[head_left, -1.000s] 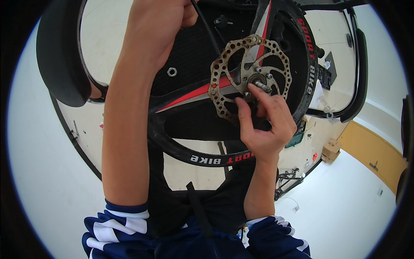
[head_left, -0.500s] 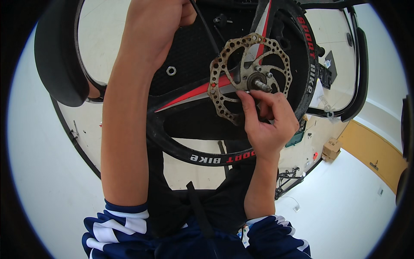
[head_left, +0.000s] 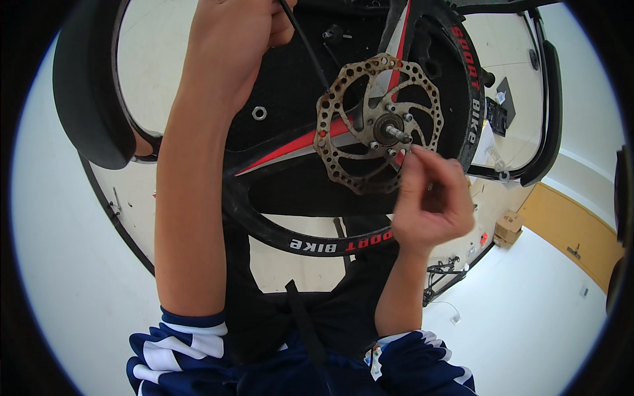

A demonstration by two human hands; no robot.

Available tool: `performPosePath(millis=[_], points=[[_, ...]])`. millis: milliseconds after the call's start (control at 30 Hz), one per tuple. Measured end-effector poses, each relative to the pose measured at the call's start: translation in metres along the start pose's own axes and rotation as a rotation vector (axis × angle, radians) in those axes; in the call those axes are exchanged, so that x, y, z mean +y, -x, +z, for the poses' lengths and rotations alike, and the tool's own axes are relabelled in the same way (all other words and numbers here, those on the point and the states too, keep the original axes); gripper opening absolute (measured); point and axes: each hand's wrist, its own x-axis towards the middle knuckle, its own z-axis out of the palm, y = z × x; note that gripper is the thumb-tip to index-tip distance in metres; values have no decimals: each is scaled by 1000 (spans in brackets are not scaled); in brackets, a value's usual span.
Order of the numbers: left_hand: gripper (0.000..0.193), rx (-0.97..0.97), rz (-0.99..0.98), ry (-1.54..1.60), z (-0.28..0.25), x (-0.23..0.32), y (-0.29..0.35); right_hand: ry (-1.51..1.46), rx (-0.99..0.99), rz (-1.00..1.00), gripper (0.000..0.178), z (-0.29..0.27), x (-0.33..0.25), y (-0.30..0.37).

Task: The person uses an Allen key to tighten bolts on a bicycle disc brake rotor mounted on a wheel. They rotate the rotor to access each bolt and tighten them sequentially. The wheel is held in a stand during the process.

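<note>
in the head view, the silver axle (head_left: 400, 135) pokes out of the middle of a bike brake disc (head_left: 335, 164). it lies just up and to the left of the right hand (head_left: 436, 204). the long way of the axle slants down and right, so its tip points almost at that hand's fingertips. the right hand is the nearer one. its thumb and first finger are bent close by the tip, but it is too small to tell if they pinch anything.

the left hand (head_left: 234, 43) is up near the far edge of the black table (head_left: 290, 191), with its fingers curled by a thin black rod (head_left: 305, 46). the top is cut off, so it is hard to tell if they hold it. the rod's low end meets the rim of the disc.

the disc sits on one black wheel (head_left: 264, 228), which lies on the table and sticks out past the near edge. there is one disc, one axle and one rod. at least four small bolts (head_left: 407, 117) show around the axle. one nut (head_left: 259, 113) lies toward the table's left edge, beside the left arm. one small black part (head_left: 335, 33) with a pin is near the far edge.
</note>
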Motion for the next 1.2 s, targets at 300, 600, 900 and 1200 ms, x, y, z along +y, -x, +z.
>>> performPosePath(millis=[300,600,900,1200], points=[[42,5,-10,21,1,5,5,-189,272,448,21,-22,47,-19],[41,-104,99,-23,-12,-15,-1,24,-294,332,32,-21,87,-44],[40,-111,90,-12,-8,-16,0,-82,-551,382,15,-11,90,-43],[39,-148,102,-29,-11,-15,1,-91,-384,464,15,-19,89,-48]])
